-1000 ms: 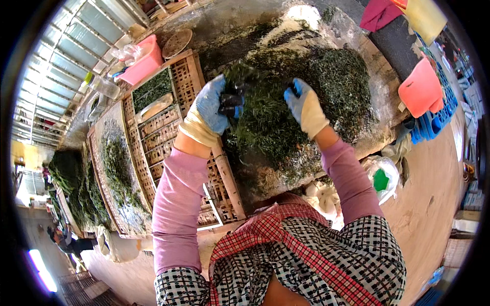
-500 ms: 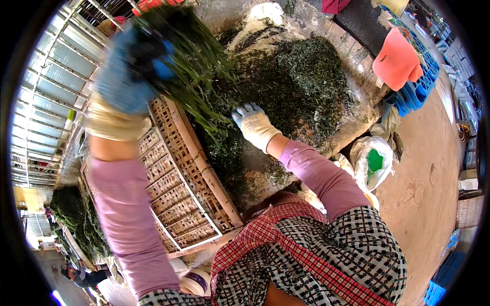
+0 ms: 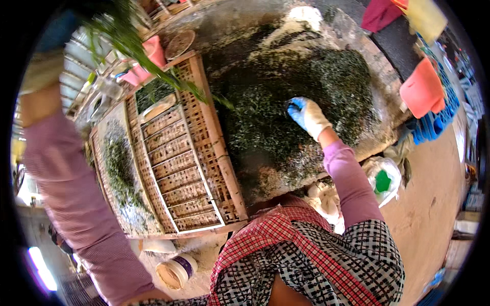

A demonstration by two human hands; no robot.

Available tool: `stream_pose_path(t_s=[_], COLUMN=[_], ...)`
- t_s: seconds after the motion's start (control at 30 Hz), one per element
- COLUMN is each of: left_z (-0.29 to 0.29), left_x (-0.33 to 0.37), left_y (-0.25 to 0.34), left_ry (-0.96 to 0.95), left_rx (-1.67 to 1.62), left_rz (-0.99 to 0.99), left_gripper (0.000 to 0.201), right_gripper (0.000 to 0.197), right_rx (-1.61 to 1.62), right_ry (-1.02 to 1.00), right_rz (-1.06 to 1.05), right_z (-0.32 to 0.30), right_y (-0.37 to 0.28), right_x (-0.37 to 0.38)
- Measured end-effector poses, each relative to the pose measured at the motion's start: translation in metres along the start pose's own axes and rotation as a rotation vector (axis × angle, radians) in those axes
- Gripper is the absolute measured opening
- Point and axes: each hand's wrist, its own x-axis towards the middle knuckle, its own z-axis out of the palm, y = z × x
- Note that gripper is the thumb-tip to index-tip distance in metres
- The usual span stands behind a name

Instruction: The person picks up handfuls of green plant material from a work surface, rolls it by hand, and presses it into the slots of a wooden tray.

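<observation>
Up at the far left, my left hand [image 3: 48,51], in a white and blue glove, is closed round a bunch of long green strands [image 3: 130,43]. It is blurred and partly cut off by the dark rim. The strands trail rightward over a woven bamboo frame [image 3: 206,148]. My right hand [image 3: 309,116], gloved the same way, hovers over or rests on the heap of dark green shredded plant matter [image 3: 260,127]. Its fingers are curled together; what they hold, if anything, is hidden. White slats form a ladder-like grid [image 3: 171,166] on the woven frame.
Left of the grid lies a pale board [image 3: 109,153] with scattered greens. A white tub [image 3: 176,270] lies tilted near me. Pink containers [image 3: 148,56] stand beyond the frame. To the right are a coral-coloured piece [image 3: 423,89], blue crates [image 3: 439,117] and a plastic bag [image 3: 383,178].
My left hand has swung left with the green strands, off the heap and over the woven frame. My right hand's spread fingers have curled in. The view has shifted left.
</observation>
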Motion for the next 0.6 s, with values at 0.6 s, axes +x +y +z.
stream_pose_path(t_s=[0.6], left_z=[0.102], left_x=[-0.177], left_y=[-0.117], left_ry=[-0.996], left_rx=[-0.688], left_rz=[-0.825], left_gripper=[0.03], right_gripper=[0.055], right_rx=[1.241], right_ry=[-1.048], right_rz=[-0.195], right_z=[0.061], right_y=[-0.185], right_x=[-0.027])
